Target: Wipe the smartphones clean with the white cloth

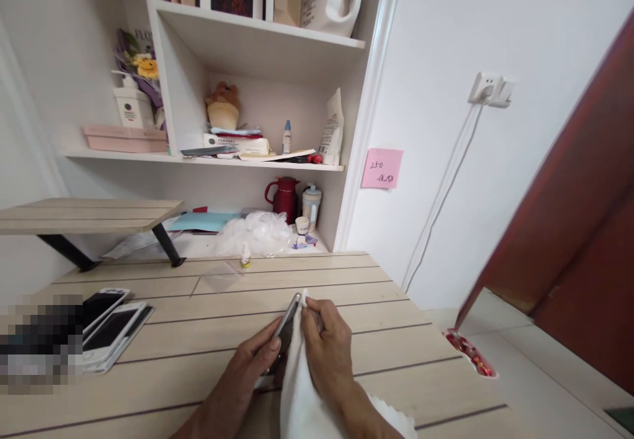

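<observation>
A smartphone (286,328) is tilted up on its edge over the striped wooden table, with its dark face turned partly to the right. My left hand (252,363) grips it along the left side, thumb lying across the near part. A white cloth (296,379) with a scalloped edge hangs from my right hand (327,340). The fingers of that hand are closed around the cloth and press a fold of it against the phone's upper right edge. The cloth covers part of the phone and drapes down toward me.
Several phones (113,333) lie at the table's left, partly pixelated. Toward the back are a small dropper bottle (246,255) and a clear plastic bag (220,276). A raised wooden stand (89,214) is at back left. Behind it, shelves hold a red jug (284,199) and white fluff (257,234).
</observation>
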### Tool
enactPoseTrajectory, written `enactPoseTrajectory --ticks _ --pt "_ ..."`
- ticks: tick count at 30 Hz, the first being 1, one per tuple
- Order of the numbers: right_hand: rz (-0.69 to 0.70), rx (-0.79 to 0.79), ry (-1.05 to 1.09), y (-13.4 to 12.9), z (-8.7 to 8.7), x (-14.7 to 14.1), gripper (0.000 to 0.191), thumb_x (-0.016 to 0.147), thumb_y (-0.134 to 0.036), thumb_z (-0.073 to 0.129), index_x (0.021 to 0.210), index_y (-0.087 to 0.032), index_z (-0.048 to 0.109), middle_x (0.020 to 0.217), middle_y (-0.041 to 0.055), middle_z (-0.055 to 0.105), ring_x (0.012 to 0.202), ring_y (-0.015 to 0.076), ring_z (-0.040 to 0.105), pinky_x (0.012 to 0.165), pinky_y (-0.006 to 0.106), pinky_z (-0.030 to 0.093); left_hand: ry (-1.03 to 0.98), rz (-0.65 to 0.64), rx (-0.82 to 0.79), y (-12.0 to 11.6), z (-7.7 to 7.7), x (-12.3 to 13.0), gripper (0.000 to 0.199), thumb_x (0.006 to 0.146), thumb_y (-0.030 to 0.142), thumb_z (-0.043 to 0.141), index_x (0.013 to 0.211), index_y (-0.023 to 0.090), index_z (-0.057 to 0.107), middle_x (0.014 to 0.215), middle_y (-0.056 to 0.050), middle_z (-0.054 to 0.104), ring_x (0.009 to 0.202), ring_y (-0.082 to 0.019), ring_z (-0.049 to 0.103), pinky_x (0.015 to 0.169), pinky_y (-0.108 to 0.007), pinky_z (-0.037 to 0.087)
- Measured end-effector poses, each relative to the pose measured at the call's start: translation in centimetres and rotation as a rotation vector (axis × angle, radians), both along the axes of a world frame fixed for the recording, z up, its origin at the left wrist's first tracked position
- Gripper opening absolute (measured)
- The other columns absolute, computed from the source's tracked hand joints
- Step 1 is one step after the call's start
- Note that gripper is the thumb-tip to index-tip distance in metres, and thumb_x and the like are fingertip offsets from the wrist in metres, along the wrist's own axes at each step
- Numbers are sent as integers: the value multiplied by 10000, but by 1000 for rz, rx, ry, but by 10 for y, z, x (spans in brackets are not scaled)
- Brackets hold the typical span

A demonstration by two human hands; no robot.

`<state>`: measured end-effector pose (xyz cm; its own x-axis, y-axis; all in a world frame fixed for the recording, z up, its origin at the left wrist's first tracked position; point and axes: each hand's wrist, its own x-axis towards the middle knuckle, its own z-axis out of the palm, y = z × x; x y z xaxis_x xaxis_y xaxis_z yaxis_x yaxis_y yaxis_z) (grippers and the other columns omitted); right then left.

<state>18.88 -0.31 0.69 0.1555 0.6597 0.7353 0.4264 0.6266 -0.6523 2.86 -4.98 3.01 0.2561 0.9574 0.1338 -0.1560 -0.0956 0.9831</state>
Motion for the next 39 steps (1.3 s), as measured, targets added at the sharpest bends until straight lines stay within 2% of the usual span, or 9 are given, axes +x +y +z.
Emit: enactPoseTrajectory --ticks 3,7,12,16,21,26,30,35,39 --pt "-23 -17 -27 -1 0 0 152 950 -233 503 961 -207 652 802 28 665 735 174 649 666 285 518 26 -77 -31 -1 4 1 465 928 376 505 1370 238 542 838 -30 701 801 -218 598 889 -353 446" --pt "28 118 -93 -2 3 0 227 973 -192 447 1085 -209 644 873 53 662 810 176 645 743 303 529 9 36 5 -1 5 1 417 877 351 600 1280 249 633 1057 -40 714 1109 -247 550 1066 -327 318" --pt "-49 59 -126 0 3 2 213 968 -205 460 1000 -216 671 801 32 645 745 173 633 701 292 524 -77 -107 -65 1 -1 -3 554 872 443 580 1374 211 541 824 -47 713 810 -239 615 869 -364 449" --pt "8 94 -134 0 2 3 245 984 -188 426 1103 -204 640 866 53 648 818 177 631 760 305 520 -96 -94 -59 3 -8 -5 580 845 454 613 1365 204 552 843 -51 712 869 -253 605 876 -359 446" --pt "-19 16 -147 2 -1 4 238 989 -214 429 987 -206 667 822 47 634 771 181 620 718 309 518 -96 -64 -96 4 -13 -6 533 870 397 600 1362 198 554 825 -44 694 801 -222 582 794 -324 448" --pt "36 87 -174 1 -2 3 287 1008 -210 394 1183 -205 621 897 68 644 853 186 627 783 319 529 -47 -60 -60 3 -9 -4 479 900 368 562 1350 207 566 814 -39 679 751 -199 552 735 -299 432" --pt "-34 13 -188 2 -2 3 271 1008 -234 404 1005 -203 673 819 53 628 757 180 624 722 310 524 -50 -74 -79 1 -4 -3 486 938 377 489 1387 194 518 790 -32 654 693 -174 525 674 -287 416" --pt "28 70 -199 1 1 5 265 1007 -237 402 1147 -196 623 886 65 650 835 193 617 769 319 512 -118 -88 -70 0 -8 -3 437 906 370 549 1295 179 608 818 -45 693 771 -209 574 770 -317 435" --pt "-6 -72 -181 1 -1 5 248 998 -263 421 1009 -215 664 854 51 650 799 194 615 783 326 488 -254 -74 -132 0 -15 -2 354 893 369 575 1177 184 678 884 -59 723 800 -214 611 769 -307 448"
